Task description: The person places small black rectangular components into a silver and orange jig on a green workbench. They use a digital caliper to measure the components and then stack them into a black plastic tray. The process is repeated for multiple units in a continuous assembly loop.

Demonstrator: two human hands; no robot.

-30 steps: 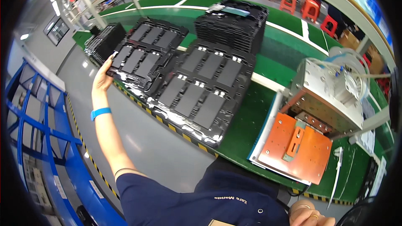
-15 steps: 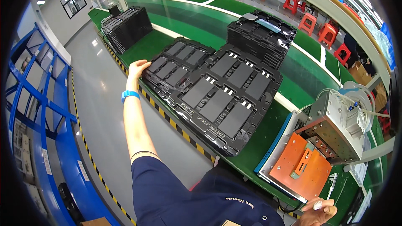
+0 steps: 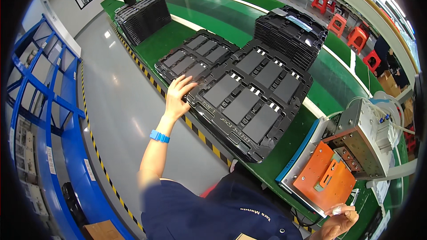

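My left hand (image 3: 177,94), fingers spread, reaches out over the left edge of a black moulded tray (image 3: 249,95) that holds several dark flat rectangular parts. A second black tray (image 3: 191,58) with the same kind of parts lies just beyond it, by my fingertips. A blue band sits on that wrist. My right hand (image 3: 336,222) is at the lower right edge, pinching a small clear piece, close to the orange plate (image 3: 327,178) of a metal fixture.
A tall stack of black trays (image 3: 291,33) stands behind the near tray, another stack (image 3: 142,15) at the far left of the green bench (image 3: 178,35). A metal machine (image 3: 364,140) with cables sits at right. Blue racking (image 3: 40,106) lines the grey floor at left. Red stools stand at the back.
My view has swung left and closer to the trays. My left hand has come back along the bench from the farther tray to the near tray's left edge, fingers now spread.
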